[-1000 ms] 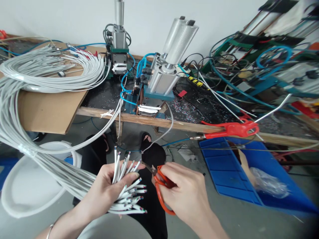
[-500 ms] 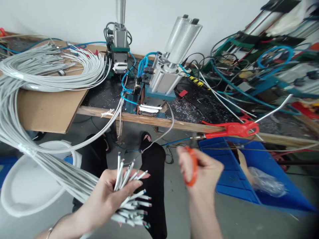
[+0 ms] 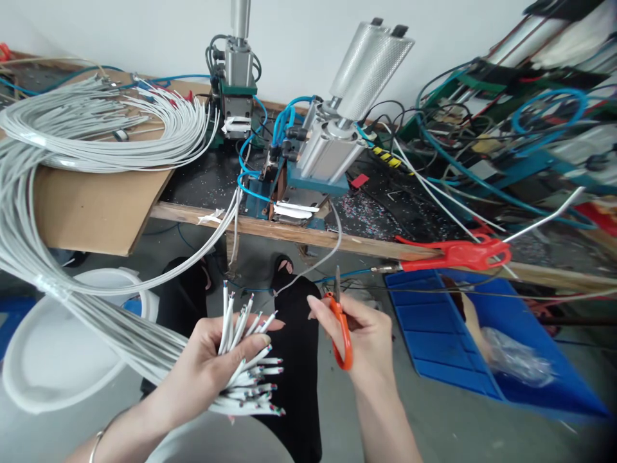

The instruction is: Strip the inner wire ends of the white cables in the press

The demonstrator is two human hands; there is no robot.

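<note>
My left hand [image 3: 209, 370] is closed round the end of a thick bundle of light grey cables [image 3: 130, 341]. Their cut ends fan out past my thumb, with small coloured wire tips showing. The bundle runs back to the left and up onto the bench. In my right hand [image 3: 369, 341] is a pair of scissors [image 3: 343, 331] with orange handles, the blades pointing up and away from me. The scissors are to the right of the cable ends and do not touch them. Part of the handle is hidden by my fingers.
A pneumatic machine [image 3: 325, 154] stands on the bench edge, another [image 3: 237, 90] behind it. A red air gun [image 3: 453, 254] hangs over the right edge. Below are a blue bin [image 3: 448, 360] and a white bucket [image 3: 72, 392]. Coiled cables [image 3: 116, 151] rest on cardboard [image 3: 91, 212].
My right hand has come left with the scissors, closer to the cable ends, and the blades now show clearly. My left hand keeps its hold on the bundle, slightly higher in view.
</note>
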